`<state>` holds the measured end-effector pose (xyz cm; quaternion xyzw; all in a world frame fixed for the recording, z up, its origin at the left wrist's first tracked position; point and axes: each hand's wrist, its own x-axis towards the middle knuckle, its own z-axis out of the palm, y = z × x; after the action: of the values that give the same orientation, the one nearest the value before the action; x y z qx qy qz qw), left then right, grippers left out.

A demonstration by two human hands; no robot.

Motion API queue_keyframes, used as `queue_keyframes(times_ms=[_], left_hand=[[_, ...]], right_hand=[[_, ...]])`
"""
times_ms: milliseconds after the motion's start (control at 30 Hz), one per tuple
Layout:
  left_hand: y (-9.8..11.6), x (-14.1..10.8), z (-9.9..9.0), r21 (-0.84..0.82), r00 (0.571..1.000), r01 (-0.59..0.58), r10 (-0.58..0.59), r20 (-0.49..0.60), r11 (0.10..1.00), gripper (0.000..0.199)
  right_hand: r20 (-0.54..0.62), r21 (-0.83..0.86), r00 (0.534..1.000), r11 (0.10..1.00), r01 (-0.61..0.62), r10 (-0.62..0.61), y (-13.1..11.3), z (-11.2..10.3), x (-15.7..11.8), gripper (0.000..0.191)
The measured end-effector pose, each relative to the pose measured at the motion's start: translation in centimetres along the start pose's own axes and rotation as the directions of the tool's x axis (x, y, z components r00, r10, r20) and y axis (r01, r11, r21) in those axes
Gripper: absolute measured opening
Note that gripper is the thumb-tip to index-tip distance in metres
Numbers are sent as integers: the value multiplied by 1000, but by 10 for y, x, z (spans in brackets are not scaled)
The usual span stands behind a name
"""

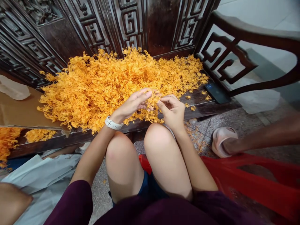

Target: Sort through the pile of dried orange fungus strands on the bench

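Note:
A large heap of orange, stringy plastic-looking pieces (pixel 100 84) covers the dark wooden bench (pixel 199 109). Over its front edge, above my knees, both hands meet at a small orange piece (pixel 153 99). My left hand (pixel 138 101), with a white watch at the wrist, has its fingers curled around the piece's left side. Thumb and forefinger of my right hand (pixel 172 109) pinch its right side. Orange strands pass between the hands; their ends are partly hidden by the fingers.
A dark phone (pixel 217 92) lies at the bench's right end, by the carved armrest (pixel 234 56). Cardboard (pixel 28 109) stands at left. Another person's sandalled foot (pixel 225 142) and a red plastic chair (pixel 257 184) are at right; another person sits at left.

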<state>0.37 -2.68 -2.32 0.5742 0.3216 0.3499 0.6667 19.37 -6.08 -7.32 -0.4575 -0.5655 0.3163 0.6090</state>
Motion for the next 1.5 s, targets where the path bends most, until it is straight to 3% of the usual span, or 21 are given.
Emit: queue_keyframes(times_ms=[200, 300, 433, 633, 833, 933, 1067, 1267, 1500], left_hand=[[-1, 1, 6, 117, 992, -124, 127, -20, 985, 55], [0, 1, 6, 143, 991, -136, 137, 0, 980, 48], [-1, 1, 4, 178, 990, -140, 140, 16, 974, 52], [-5, 2, 3, 181, 982, -187, 181, 50, 966, 43], [-10, 6, -3, 234, 982, -129, 158, -107, 964, 44], [-11, 8, -3, 327, 947, -165, 242, -212, 930, 48], [-11, 8, -2, 464, 922, -186, 317, -223, 866, 52], [-12, 8, 4, 429, 948, -168, 265, -177, 887, 45], [-6, 7, 6, 343, 934, -191, 278, -225, 920, 38]], right_hand=[[71, 93, 997, 995, -44, 37, -1, 4, 0, 33], [164, 142, 985, 987, -76, 52, -7, 4, -1, 33], [254, 257, 965, 958, -126, 59, -16, 2, -2, 38], [227, 213, 969, 965, -150, 100, -12, 4, 0, 41], [206, 398, 950, 867, -299, 233, 2, 5, 0, 33], [227, 455, 943, 829, -324, 244, 2, 3, 0, 35], [274, 303, 948, 921, -245, 162, -5, 1, -1, 41], [482, 13, 873, 995, -97, 79, -15, -1, -6, 33], [505, -9, 862, 999, -50, 48, -22, -4, -5, 43]])
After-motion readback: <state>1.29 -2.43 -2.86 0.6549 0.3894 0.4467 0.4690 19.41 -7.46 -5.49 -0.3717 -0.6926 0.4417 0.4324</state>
